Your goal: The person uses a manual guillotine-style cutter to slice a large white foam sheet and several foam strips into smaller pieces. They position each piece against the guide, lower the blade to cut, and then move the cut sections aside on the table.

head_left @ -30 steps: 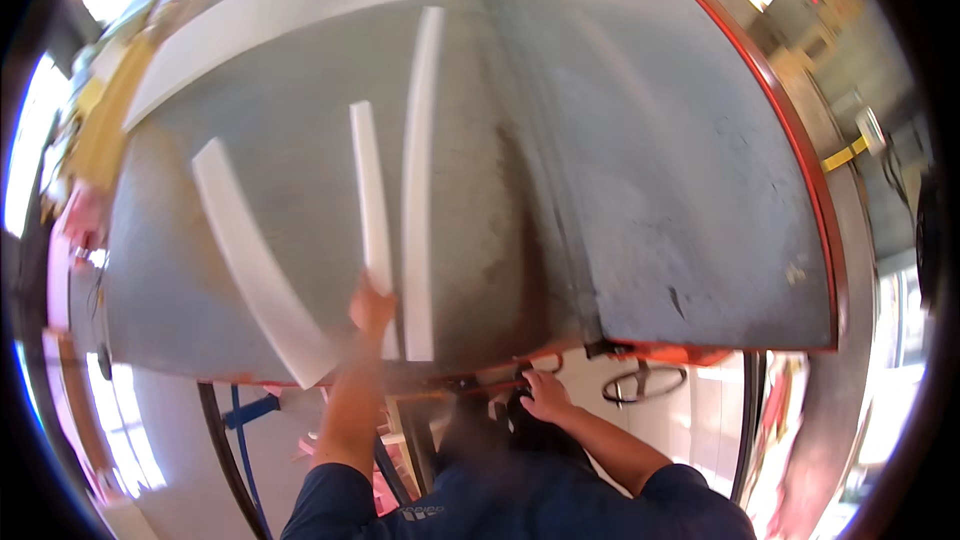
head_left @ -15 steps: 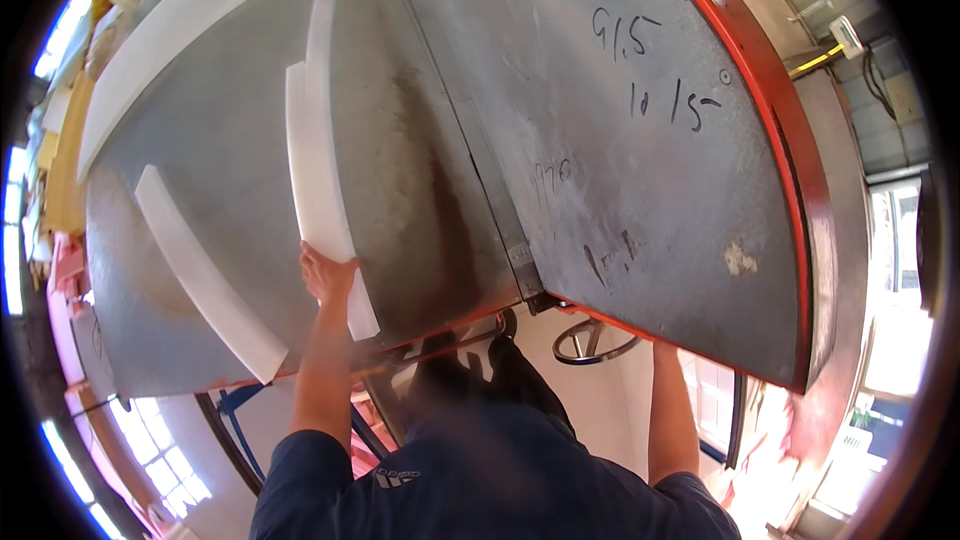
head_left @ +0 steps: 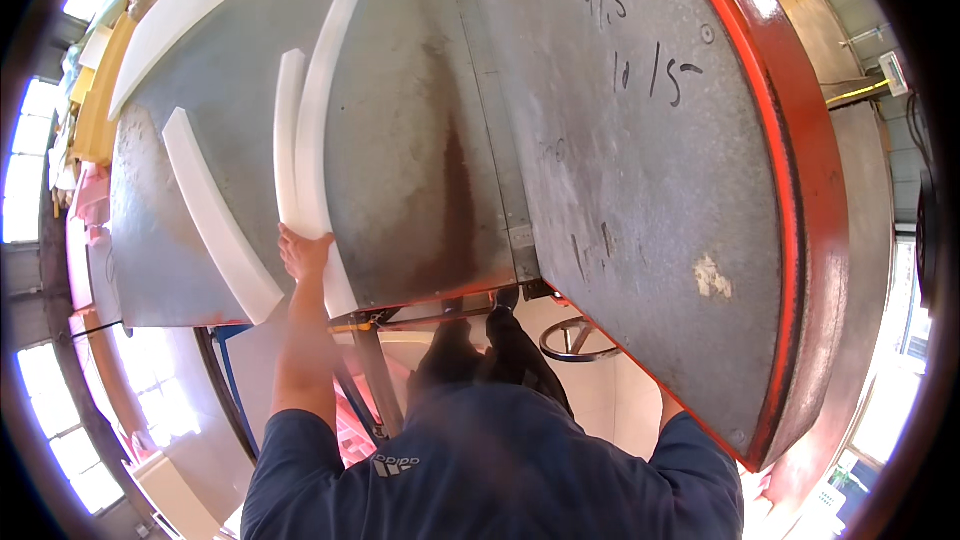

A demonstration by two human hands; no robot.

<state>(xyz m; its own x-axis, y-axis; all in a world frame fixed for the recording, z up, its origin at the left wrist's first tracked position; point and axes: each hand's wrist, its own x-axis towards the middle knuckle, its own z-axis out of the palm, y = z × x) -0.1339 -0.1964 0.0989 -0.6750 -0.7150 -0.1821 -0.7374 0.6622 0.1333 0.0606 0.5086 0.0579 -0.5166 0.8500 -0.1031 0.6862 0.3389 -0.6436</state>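
My left hand [head_left: 306, 252] lies across the lower part of two slim white foam-like strips, with thumb and fingers closed about them. The longer strip [head_left: 322, 120] curves upward on the right; the shorter strip [head_left: 287, 130] runs along its left side, and their upper ends stand apart. Both rest on a grey metal surface [head_left: 390, 170]. A third white curved strip [head_left: 220, 215] lies separately to the left. My right forearm goes under a grey panel [head_left: 640, 200] with a red rim, which hides the right hand.
A wide white curved piece [head_left: 185, 15] lies along the far left edge of the metal surface. Below the panel is a metal handwheel [head_left: 580, 340]. Yellow and pink pieces are stacked at the far left. A hinge-like seam joins surface and panel.
The upper ends of the two strips have spread apart under my left hand. The red-rimmed panel's near edge has come toward me at a steeper slant, covering more of my right arm. The view has shifted.
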